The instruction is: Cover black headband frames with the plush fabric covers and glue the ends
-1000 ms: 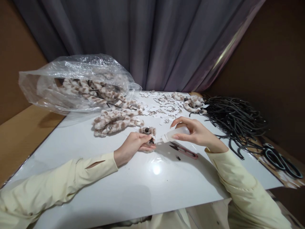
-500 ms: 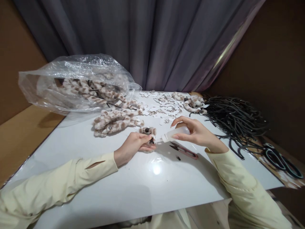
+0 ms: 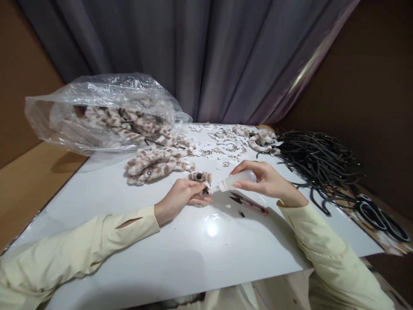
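My left hand [image 3: 182, 196] is closed on a brown-and-white plush strip [image 3: 206, 177], whose dark end shows at the fingertips; part of the strip is hidden by the hand. In my right hand [image 3: 263, 178] is a translucent squeeze bottle [image 3: 237, 180], tilted with its thin nozzle pointing left. The nozzle tip is at the strip's end by my left fingertips; whether they touch I cannot tell. Below the bottle, a pair of thread snips [image 3: 250, 203] with pink handles lies on the white table [image 3: 155, 262]. A small dark scrap [image 3: 241, 214] lies beside the snips.
A clear plastic bag [image 3: 106, 92] of plush strips stands at the back left, with a plush bundle [image 3: 151, 165] in front. Cut scraps [image 3: 222, 146] cover the back middle. A few plush pieces [image 3: 263, 140], black cords [image 3: 319, 159] and large scissors [image 3: 380, 217] are to the right.
My right hand's raised index finger has lowered onto the bottle, and the bottle has shifted very slightly. My left hand and the plush strip stay in place.
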Demonstrator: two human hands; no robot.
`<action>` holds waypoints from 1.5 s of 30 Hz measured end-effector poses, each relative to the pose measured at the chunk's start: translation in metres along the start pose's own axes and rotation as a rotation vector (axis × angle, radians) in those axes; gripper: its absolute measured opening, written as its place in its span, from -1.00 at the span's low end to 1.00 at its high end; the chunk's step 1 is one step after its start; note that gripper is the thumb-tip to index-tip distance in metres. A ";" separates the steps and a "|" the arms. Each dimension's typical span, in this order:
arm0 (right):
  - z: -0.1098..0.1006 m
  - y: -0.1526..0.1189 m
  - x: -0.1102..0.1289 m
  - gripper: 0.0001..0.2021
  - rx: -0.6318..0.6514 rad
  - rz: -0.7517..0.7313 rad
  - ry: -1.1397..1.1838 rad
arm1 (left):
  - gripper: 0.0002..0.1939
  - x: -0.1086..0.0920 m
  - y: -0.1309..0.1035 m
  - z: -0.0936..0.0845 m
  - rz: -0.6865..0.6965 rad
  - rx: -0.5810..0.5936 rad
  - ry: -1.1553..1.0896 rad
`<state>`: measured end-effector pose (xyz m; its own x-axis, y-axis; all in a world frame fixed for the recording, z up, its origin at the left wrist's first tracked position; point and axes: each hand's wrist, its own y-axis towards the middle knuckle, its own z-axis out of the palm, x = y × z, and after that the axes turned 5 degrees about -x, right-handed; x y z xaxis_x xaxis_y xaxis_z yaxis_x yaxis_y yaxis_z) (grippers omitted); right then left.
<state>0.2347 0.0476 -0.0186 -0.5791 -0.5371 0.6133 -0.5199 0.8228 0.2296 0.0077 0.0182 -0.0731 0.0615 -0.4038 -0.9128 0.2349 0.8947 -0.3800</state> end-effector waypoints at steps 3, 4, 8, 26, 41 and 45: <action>0.000 0.000 -0.001 -0.72 -0.003 0.002 0.004 | -0.72 -0.001 0.001 0.000 0.001 0.001 0.000; 0.000 0.000 -0.001 -0.72 -0.005 0.003 0.005 | -0.72 -0.001 0.001 0.000 -0.002 0.001 0.001; 0.001 0.000 -0.001 -0.72 -0.007 0.000 0.008 | -0.73 -0.002 0.001 0.000 -0.010 -0.002 0.000; 0.001 0.001 -0.001 -0.70 0.012 -0.013 0.002 | -0.75 -0.001 0.000 0.001 -0.020 -0.013 -0.011; -0.001 0.000 -0.003 -0.70 0.022 -0.033 0.011 | -0.75 -0.002 -0.001 0.001 -0.021 -0.014 -0.017; -0.002 0.000 -0.002 -0.70 0.027 -0.035 0.012 | -0.74 -0.002 -0.001 0.000 -0.019 -0.006 -0.019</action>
<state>0.2372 0.0491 -0.0189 -0.5525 -0.5630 0.6147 -0.5566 0.7981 0.2307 0.0078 0.0180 -0.0710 0.0754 -0.4241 -0.9025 0.2304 0.8880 -0.3980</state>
